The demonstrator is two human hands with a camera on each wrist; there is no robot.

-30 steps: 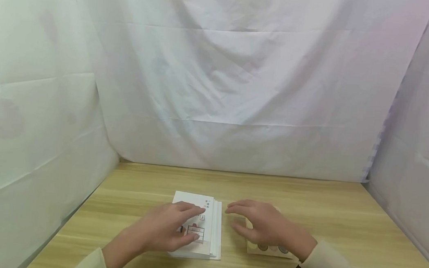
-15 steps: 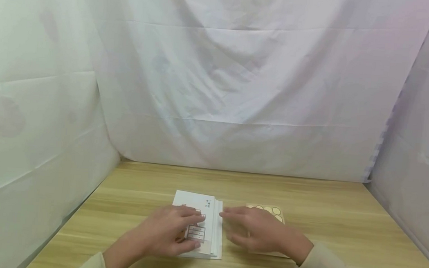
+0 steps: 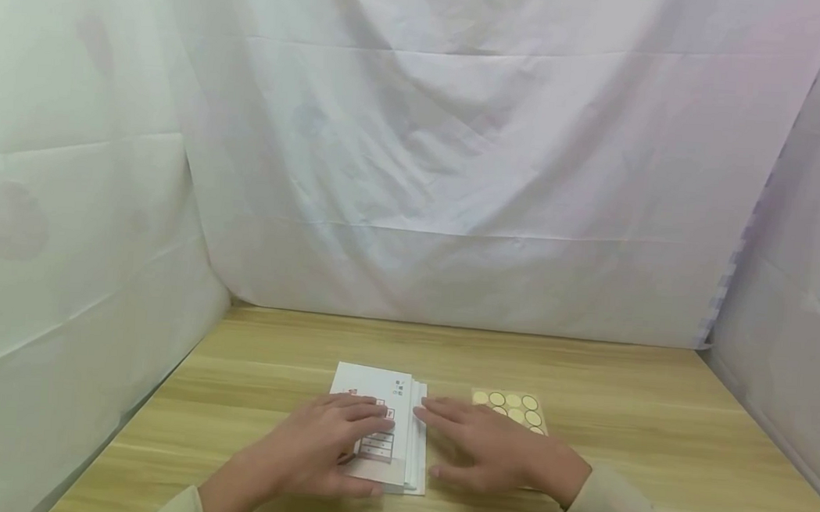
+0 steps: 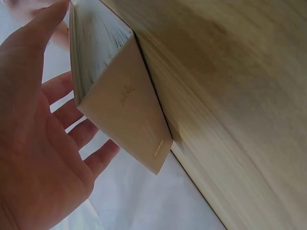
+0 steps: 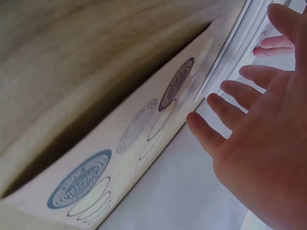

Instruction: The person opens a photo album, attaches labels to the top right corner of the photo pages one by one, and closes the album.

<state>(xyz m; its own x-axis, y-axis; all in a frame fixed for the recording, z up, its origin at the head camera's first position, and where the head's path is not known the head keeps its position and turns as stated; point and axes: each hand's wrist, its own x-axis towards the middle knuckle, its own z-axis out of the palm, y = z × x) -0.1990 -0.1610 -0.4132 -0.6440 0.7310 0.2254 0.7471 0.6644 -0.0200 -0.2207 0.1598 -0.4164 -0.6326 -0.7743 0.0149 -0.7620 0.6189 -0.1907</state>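
A white book [image 3: 397, 443] with small drawings and print on its cover lies on the table, several white layers showing past its right side. My left hand [image 3: 321, 442] lies over its cover with fingers extended. In the left wrist view, the book's pale end face [image 4: 127, 103] bears a small emblem, and its page edges show. My right hand [image 3: 490, 449] points its loosely straight fingers at the right side of the layers, fingertips right at the edge. Beneath and beyond that hand lies a sheet of round stickers [image 3: 513, 407], partly hidden; seal-like prints [image 5: 79, 179] show on it.
The wood-grain table [image 3: 653, 427] extends to both sides of the book and behind it. White cloth [image 3: 415, 170] hangs along the back, with more cloth [image 3: 83, 189] at the left and right sides.
My right hand has moved left and lowered to the layers' edge, uncovering more of the sticker sheet. My left hand has shifted slightly, its thumb lower at the book's near edge.
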